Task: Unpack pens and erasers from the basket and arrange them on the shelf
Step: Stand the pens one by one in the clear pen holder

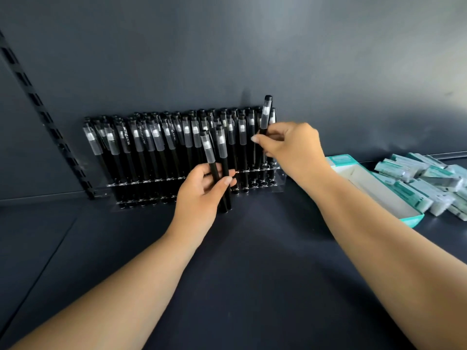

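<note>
Landmark = clear pen rack [275,179] at the back of the dark shelf [227,274]; nearest, both bare forearms reach in over the shelf toward it; left hand [202,188] just in front of the rack's middle, fingers curled round two black pens [219,170], held upright, frosted caps up, lower ends clear of the shelf; right hand [290,147] at the rack's right end, thumb and fingers pinching one black pen [265,114], upright, cap standing higher than the racked ones; racked pens [156,150] fill the rack left to right, a few front holes at the right end open; right of the rack, open teal-edged box [374,190]; beyond it, loose pile of wrapped erasers [429,183]; rack backs onto the dark wall [227,59].
</note>
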Available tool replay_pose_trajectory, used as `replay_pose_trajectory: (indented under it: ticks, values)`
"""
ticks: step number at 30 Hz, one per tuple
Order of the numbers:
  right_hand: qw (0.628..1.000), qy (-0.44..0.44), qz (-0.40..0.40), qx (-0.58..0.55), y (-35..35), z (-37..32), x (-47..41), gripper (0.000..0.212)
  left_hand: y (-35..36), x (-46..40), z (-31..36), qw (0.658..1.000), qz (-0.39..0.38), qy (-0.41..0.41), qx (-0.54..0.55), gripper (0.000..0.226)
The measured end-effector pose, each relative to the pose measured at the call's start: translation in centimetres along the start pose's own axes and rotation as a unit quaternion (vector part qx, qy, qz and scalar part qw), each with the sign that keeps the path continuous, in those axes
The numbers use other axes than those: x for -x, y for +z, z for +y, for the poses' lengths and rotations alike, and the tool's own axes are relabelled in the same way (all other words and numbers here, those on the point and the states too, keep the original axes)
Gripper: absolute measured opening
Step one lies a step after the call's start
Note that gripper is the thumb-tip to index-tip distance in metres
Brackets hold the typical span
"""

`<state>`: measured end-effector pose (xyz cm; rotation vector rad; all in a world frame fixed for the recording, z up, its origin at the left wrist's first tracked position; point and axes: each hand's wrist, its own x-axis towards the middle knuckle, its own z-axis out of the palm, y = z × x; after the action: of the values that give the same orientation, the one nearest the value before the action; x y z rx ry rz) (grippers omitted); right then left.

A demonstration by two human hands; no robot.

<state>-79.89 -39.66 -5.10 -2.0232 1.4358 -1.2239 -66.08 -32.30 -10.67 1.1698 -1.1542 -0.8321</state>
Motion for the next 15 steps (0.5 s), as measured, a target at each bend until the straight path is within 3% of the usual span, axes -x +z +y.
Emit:
replay_pose_trajectory:
  ticks: [15]
  values:
    - [0.992, 0.003, -0.049, 0.117, 0.81, 0.95, 0.25, 0.036, -0.18, -0.71, -0.89, 1.0, -0.001, -0.023, 0.004, 0.022]
